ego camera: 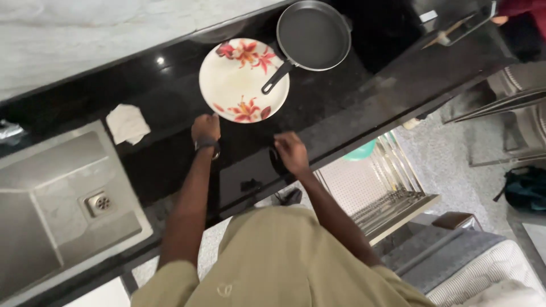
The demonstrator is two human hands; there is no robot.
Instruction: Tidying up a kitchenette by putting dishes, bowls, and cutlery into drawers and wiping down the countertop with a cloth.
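The round plate (243,79) lies flat on the black bench (341,108), its near rim just at the left hand (205,128), whose fingers seem curled by the edge (whether they grip it, I cannot tell). It looks stiff, smooth, probably breakable; best held at the rim. White with red flowers. A dark frying pan (313,35) overlaps its far side. The right hand (290,152) rests loosely curled on the bench edge, holding nothing visible.

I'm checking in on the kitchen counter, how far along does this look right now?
Set out already: a floral plate and an empty black frying pan, its handle lying over the plate. In hand: the left hand touches the plate's edge; the right hand rests at the black counter edge. Nothing is on the plate yet.
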